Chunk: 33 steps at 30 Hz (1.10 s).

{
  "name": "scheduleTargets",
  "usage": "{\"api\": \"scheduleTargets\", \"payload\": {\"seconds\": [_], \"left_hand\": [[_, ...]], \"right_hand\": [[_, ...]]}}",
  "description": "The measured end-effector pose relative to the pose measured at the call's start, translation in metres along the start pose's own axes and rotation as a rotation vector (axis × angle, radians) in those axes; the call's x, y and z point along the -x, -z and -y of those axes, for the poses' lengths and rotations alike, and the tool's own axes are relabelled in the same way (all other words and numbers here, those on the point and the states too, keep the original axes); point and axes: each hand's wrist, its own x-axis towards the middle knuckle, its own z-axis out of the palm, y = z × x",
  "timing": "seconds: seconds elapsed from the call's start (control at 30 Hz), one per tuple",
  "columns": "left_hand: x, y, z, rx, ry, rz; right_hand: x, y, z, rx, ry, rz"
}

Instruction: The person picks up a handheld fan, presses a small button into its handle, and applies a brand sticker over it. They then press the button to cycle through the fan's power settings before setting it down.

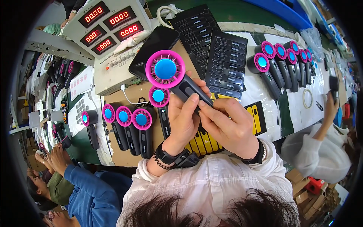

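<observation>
A black handheld fan [165, 69] with a magenta guard and blue hub is raised in front of me, its head toward the upper left. My left hand [183, 118] is wrapped round its handle, thumb on the front near a button-like oval. At the lower end of the handle, my right hand [231, 123] pinches with thumb and fingertips; whether a small label is between them cannot be seen. Beneath my hands lies a black sheet with yellow strips [258, 119]. Another fan [159, 96] lies just behind my left hand, partly hidden.
Several fans [131, 130] lie at left, with more [284, 68] at right. Black label sheets [227, 64] and a dark phone-like slab [151, 47] lie beyond my hands. A meter box [109, 22] with red displays stands at back left. Co-workers [92, 189] sit on both sides.
</observation>
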Motion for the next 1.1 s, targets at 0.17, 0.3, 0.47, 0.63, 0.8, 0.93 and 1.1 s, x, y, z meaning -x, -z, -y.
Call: {"api": "scheduleTargets", "payload": {"seconds": [0.17,0.3,0.47,0.63,0.8,0.93,1.1], "left_hand": [[-0.001,0.002,-0.002,0.052,0.0,0.054],[-0.002,0.003,-0.005,0.05,0.022,0.03],[-0.003,0.004,-0.009,0.043,0.036,0.035],[-0.002,0.006,-0.011,0.028,0.032,0.021],[-0.002,0.009,-0.011,0.065,0.028,0.074],[-0.003,0.007,-0.011,0.084,0.037,0.079],[-0.002,0.008,-0.013,0.135,0.098,0.096]], "right_hand": [[-0.002,0.002,0.0,-0.034,-0.017,0.01],[-0.001,0.012,0.004,-0.074,-0.09,0.054],[0.0,0.017,0.01,-0.117,-0.2,0.07],[0.003,0.017,0.008,-0.107,-0.16,0.062],[0.006,0.014,0.004,-0.105,-0.069,0.034],[0.007,0.013,-0.001,-0.123,-0.045,0.023],[0.005,0.014,0.001,-0.169,-0.088,0.023]]}}
